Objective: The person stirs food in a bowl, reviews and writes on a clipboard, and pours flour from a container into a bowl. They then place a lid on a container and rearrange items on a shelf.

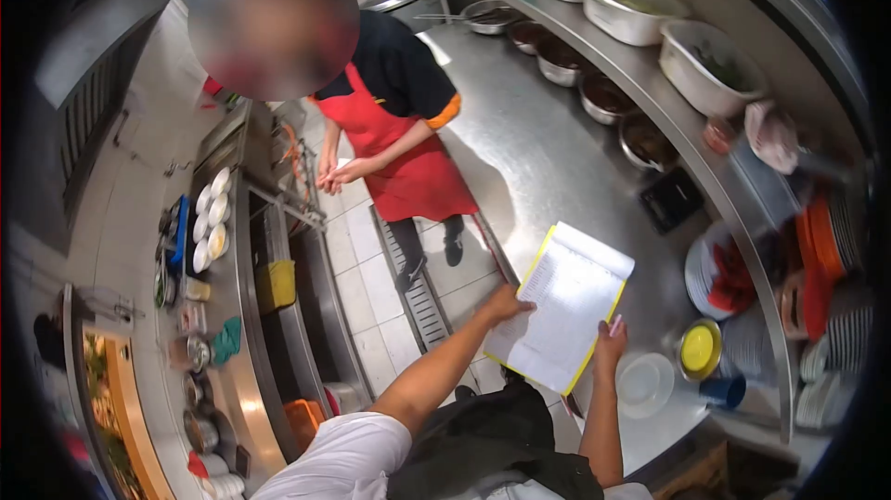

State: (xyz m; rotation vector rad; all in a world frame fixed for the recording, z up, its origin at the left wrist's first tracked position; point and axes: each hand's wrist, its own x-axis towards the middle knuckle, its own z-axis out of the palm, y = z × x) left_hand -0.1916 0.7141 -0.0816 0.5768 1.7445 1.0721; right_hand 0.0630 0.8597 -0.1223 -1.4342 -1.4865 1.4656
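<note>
Printed white sheets of paper lie on a stiff yellow backing in front of me, over the counter's edge. The top sheet bends at its upper end, and the text is too small to read. At the left edge my left hand is closed on the sheets and backing, thumb on top. My right hand grips the opposite edge, and a slim pale pink thing like a pen sticks up from its fingers. Beside that hand, a round translucent lid or dish rests on the counter.
A co-worker in a red apron stands ahead, hands together. The steel counter carries metal bowls, a black scale-like device and a yellow bowl. White tubs line the shelf above. At left stands another counter with white bowls.
</note>
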